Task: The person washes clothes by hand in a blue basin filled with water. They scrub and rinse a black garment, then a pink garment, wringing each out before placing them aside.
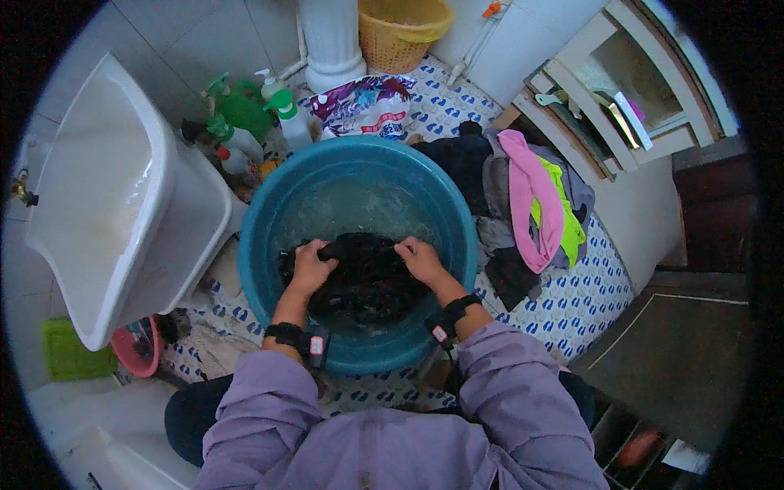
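Note:
A large blue plastic basin [257, 184] stands on the floor before me, holding cloudy water [361, 202]. Wet black fabric [367, 282] lies bunched in the water, its lower parts submerged. My left hand [312, 264] pinches the cloth at its upper left, with thumb and fingers closed on a fold. Opposite it, my right hand [419, 260] grips the upper right edge of the same cloth. Both wrists wear black straps, and the forearms reach over the near rim.
At right lies a heap of clothes with a pink garment [530, 202] on top. A white washbasin [159, 184] juts in at left. Behind stand several bottles [294, 122], a purple-and-white bag [364, 107] and a yellow wastebasket [395, 43]. A pink tub [141, 364] sits lower left.

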Demonstrator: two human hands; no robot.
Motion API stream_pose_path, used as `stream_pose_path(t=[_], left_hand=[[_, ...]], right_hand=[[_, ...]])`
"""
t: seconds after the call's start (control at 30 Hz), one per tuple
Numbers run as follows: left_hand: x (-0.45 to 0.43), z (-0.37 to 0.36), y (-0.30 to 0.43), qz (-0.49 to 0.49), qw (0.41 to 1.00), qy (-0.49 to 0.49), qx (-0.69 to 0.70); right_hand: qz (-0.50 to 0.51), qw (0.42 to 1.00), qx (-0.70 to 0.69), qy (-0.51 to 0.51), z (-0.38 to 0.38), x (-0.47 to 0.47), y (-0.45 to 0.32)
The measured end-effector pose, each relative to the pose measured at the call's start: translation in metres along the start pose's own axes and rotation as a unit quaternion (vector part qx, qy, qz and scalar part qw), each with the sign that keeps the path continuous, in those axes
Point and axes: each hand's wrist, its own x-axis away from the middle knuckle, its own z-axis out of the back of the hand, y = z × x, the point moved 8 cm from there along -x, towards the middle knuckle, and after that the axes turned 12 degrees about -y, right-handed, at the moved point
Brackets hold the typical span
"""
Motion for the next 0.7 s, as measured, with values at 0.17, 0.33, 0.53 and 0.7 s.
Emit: stream_pose_path(t=[0.17,0.33,0.53,0.7], left_hand=[[0.026,0.056,0.053,-0.059,0.97,-0.004,0.235],[0.055,0.112,0.093,-0.114,0.94,0.048,0.318],[0.084,0.15,0.123,-0.15,0.892,0.093,0.416],[0.113,0.206,0.166,-0.191,0.862,0.123,0.454]], right_hand=[[0.047,0.983,0.006,-0.177,0.001,0.019,-0.058],[0.012,0.909,0.328,-0.256,0.005,0.038,-0.071],[0.099,0.966,0.239,-0.021,0.088,0.058,-0.117],[0.151,0.979,0.128,0.038,0.154,0.09,-0.219]])
